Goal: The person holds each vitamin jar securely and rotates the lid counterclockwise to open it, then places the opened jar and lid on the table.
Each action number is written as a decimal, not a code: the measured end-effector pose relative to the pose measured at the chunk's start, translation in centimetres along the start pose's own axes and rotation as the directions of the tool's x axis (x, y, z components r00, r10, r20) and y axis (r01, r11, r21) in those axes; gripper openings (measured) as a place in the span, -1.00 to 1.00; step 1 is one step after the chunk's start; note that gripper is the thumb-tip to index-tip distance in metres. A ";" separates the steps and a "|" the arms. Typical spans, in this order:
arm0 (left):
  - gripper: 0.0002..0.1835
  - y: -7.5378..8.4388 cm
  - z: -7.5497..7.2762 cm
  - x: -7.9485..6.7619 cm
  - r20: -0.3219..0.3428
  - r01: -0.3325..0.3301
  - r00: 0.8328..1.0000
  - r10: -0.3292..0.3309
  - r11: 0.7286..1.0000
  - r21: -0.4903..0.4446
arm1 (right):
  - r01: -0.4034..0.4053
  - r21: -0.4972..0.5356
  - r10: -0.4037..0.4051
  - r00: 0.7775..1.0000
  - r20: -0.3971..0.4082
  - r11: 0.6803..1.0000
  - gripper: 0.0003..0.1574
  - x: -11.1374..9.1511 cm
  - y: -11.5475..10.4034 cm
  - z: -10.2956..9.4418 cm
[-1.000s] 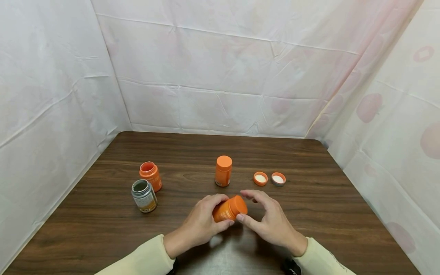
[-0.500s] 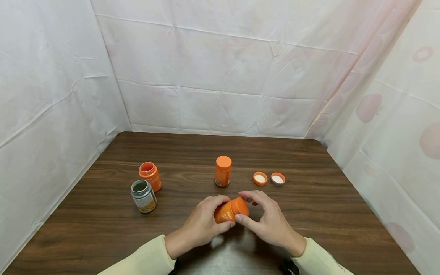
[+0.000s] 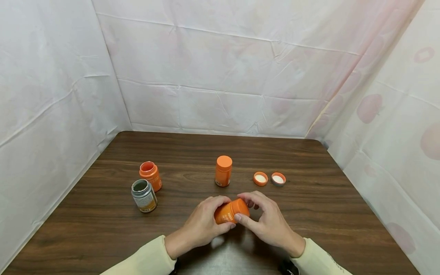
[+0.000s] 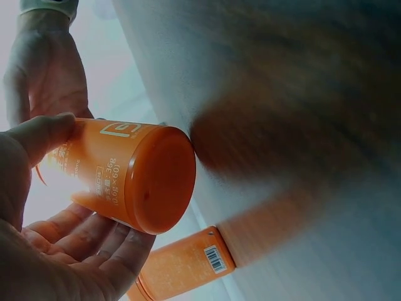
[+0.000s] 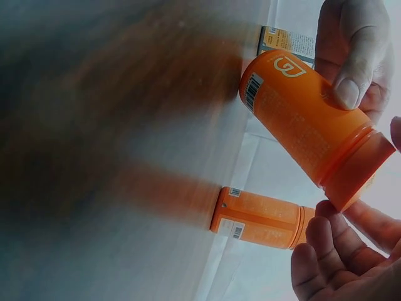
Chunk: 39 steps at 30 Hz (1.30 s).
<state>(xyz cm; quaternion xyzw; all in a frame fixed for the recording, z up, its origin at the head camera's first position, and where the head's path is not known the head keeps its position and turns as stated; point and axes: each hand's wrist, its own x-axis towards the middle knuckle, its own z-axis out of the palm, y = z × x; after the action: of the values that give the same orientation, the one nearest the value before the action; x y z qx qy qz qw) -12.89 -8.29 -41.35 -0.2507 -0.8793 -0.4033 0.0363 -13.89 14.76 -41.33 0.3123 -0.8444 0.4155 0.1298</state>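
Orange bottle (image 3: 224, 215): between the hands, tilted, near side of the standing bottle (image 3: 223, 173)
Long axis: base toward the left palm, cap (image 3: 241, 206) raised toward the right
Left hand (image 3: 201, 220): thumb and fingers curled round the body
Right hand (image 3: 271, 223): nearer the cap, thumb and fingertips pinching its rim

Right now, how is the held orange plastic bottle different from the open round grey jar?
The round orange plastic bottle has its cap on; the round grey jar is open. The bottle tilts in the left hand, with the right hand at its cap; the jar stands on the brown table. The bottle is orange with pale print; the jar is grey with a yellowish patch low down. Both are round.
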 end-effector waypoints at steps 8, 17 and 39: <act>-0.49 0.0 0.0 0.0 0.021 -0.003 1.000 0.002 1.000 0.031 | -0.006 0.002 0.006 1.000 0.003 1.000 -0.51 0.1 -0.3 0.0; -0.48 0.1 -0.4 0.3 0.084 -0.023 0.996 0.019 0.998 0.054 | 0.025 0.001 -0.025 1.000 0.004 1.000 -0.48 0.0 -0.3 -0.1; -0.55 0.1 -1.0 0.7 0.157 -0.034 0.987 0.019 0.995 0.092 | 0.066 0.046 -0.069 0.996 0.053 0.997 -0.45 0.2 -0.3 -0.2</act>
<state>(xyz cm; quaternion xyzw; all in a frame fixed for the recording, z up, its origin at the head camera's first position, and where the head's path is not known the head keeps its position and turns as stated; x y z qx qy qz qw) -13.62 -8.69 -40.40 -0.2911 -0.8940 -0.3402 -0.0154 -13.88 14.69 -40.89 0.3547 -0.8272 0.4206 0.1139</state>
